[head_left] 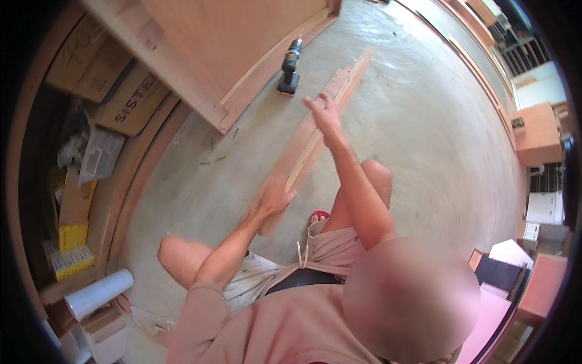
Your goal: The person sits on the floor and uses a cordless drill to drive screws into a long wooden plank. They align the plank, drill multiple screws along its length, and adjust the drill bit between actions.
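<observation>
A long wooden plank (pixel 290 151), seemingly made of more than one strip, slants across the concrete floor in front of my knees. Its near end is in the grasp of my left hand (pixel 277 200), whose thumb side lies against the strip's edge. Farther along, my right hand (pixel 327 116) is over the plank with its fingers spread; whether the palm touches the wood I cannot tell. A black cordless drill (pixel 290 68) with yellow details stands on the floor beyond my right hand, a little to its left.
A large wooden panel or cabinet (pixel 242 54) stands at the far left, near the drill. Small dark screws or nails (pixel 220 159) lie scattered below its corner. Shelving on the left holds cardboard boxes (pixel 132 100) and a clear bin (pixel 102 155). A plastic-wrapped roll (pixel 99 294) lies at lower left.
</observation>
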`<act>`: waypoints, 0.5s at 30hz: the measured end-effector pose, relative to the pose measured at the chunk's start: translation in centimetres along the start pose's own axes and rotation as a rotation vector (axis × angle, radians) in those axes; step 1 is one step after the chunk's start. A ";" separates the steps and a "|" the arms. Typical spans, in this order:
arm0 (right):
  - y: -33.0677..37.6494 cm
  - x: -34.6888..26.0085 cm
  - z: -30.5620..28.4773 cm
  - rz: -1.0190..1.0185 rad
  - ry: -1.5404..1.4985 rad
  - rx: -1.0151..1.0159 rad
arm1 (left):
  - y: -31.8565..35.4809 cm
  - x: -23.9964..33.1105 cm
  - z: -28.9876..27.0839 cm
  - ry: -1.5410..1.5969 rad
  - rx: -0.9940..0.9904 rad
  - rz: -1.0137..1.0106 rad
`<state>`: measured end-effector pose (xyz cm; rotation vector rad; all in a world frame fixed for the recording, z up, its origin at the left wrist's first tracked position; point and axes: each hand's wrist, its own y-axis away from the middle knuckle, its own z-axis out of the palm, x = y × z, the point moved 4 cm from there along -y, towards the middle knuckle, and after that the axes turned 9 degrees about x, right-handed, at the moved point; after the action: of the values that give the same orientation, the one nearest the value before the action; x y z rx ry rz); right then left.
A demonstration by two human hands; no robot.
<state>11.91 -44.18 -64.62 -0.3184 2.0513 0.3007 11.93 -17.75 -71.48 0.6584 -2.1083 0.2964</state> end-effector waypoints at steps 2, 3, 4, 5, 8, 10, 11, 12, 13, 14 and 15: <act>1.2 -0.7 0.0 0.028 0.042 -0.101 | 0.4 -0.4 2.2 0.006 -0.101 -0.186; 2.1 -1.6 0.1 0.042 0.059 -0.161 | 0.6 -0.6 3.1 0.001 -0.146 -0.288; 2.7 -2.5 0.2 0.003 0.072 -0.205 | 0.5 -0.9 4.0 -0.058 -0.164 -0.284; 3.4 -3.4 0.4 -0.037 0.084 -0.253 | 0.5 -1.7 5.0 -0.119 -0.179 -0.283; 4.2 -3.7 1.0 -0.190 0.177 -0.332 | 0.8 -2.7 8.5 -0.212 -0.182 -0.299; 4.6 -3.7 1.7 -0.230 0.254 -0.398 | 1.3 -3.4 10.3 -0.264 -0.178 -0.311; 4.8 -3.4 2.0 -0.249 0.276 -0.407 | 1.5 -3.8 11.3 -0.295 -0.180 -0.311; 5.3 -3.9 2.0 -0.244 0.282 -0.438 | 1.9 -4.5 11.8 -0.327 -0.177 -0.318; 5.7 -4.4 2.1 -0.241 0.288 -0.468 | 2.4 -5.2 12.0 -0.371 -0.164 -0.293; 5.9 -4.6 1.9 -0.235 0.302 -0.493 | 2.6 -5.3 12.3 -0.409 -0.156 -0.263; 5.9 -4.3 1.9 -0.249 0.312 -0.493 | 2.8 -5.4 12.6 -0.446 -0.146 -0.233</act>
<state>13.49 -37.60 -61.26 -0.9656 2.1890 0.6349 4.35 -19.06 -83.11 0.9383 -2.4115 -0.1480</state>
